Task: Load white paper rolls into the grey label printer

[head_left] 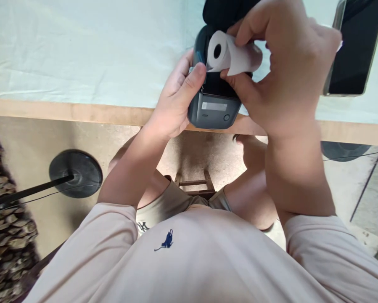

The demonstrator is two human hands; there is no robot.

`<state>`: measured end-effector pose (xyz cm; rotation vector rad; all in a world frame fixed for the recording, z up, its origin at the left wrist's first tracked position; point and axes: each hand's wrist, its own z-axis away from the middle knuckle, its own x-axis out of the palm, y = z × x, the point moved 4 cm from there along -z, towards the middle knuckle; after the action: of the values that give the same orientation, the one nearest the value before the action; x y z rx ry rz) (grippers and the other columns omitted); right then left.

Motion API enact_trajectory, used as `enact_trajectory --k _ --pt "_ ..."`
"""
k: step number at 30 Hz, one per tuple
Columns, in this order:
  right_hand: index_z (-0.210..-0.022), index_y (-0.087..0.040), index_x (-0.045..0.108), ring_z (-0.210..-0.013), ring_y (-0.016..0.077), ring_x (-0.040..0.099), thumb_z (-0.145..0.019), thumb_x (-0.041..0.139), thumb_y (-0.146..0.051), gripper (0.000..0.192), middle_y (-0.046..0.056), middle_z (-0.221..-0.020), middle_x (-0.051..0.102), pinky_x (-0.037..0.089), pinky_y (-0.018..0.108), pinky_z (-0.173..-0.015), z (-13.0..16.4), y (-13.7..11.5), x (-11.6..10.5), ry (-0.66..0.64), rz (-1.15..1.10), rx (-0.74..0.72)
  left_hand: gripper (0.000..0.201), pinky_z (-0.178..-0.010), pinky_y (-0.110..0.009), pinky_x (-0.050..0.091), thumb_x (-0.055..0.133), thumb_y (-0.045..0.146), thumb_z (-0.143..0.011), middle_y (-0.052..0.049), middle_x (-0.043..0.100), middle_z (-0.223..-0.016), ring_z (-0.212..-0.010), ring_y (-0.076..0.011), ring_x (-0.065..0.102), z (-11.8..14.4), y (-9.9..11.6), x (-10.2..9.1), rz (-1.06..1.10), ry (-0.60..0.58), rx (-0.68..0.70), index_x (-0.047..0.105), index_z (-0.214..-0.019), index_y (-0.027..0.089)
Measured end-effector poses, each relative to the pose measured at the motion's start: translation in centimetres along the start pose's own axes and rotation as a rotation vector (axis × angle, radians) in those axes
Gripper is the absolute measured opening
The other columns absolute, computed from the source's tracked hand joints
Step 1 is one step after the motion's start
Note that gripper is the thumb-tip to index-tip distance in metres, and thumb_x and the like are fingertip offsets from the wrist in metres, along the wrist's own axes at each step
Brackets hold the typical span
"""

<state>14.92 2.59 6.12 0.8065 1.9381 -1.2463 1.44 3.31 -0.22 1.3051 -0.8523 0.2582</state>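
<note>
While the left hand (pixel 176 101) grips the unlabelled printer (pixel 214 107), the right hand (pixel 289 71) pinches the paper roll (pixel 229 54).

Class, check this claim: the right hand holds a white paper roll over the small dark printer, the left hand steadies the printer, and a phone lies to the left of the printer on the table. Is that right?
One detail is wrong. The phone lies to the right of the printer, not the left, as the head view shows. The rest stands: the right hand holds the white paper roll over the printer, and the left hand steadies it on the table.
</note>
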Motion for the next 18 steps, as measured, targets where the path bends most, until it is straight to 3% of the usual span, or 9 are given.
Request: enact_trajectory --k 6,12,18 --pt "-0.088 -0.018 0.052 -0.086 0.0130 0.060 -0.075 0.052 -0.027 0.016 0.002 -0.092 0.059 0.040 0.026 -0.074 -0.33 -0.54 -0.57 0.095 0.116 -0.202 0.021 -0.097 -0.032 0.052 0.055 0.036 -0.092 -0.002 0.064 -0.114 -0.130 -0.0259 0.049 -0.06 -0.16 -0.15 -0.040 -0.014 0.008 0.066 -0.107 0.028" --pt "-0.088 -0.018 0.053 -0.077 0.0111 0.051 -0.076 0.051 -0.027 0.015 0.002 -0.087 0.057 0.035 0.025 -0.069 -0.40 -0.45 -0.02 0.068 0.175 -0.143 0.026 -0.101 -0.036 0.049 0.064 0.040 -0.085 -0.006 0.067 -0.103 -0.128 -0.0280 0.050 0.06 -0.09 -0.13 -0.061 0.073 0.023 0.067 -0.107 0.027" --pt "-0.091 -0.019 0.055 -0.080 0.0136 0.052 -0.075 0.049 -0.024 0.018 0.004 -0.089 0.058 0.035 0.027 -0.071 -0.33 -0.65 -0.49 0.100 0.209 -0.181 0.027 -0.096 -0.038 0.051 0.057 0.045 -0.088 -0.005 0.065 -0.099 -0.126 -0.0304 0.051 -0.28 -0.17 -0.17 -0.139 0.002 0.090 0.066 -0.097 0.021"
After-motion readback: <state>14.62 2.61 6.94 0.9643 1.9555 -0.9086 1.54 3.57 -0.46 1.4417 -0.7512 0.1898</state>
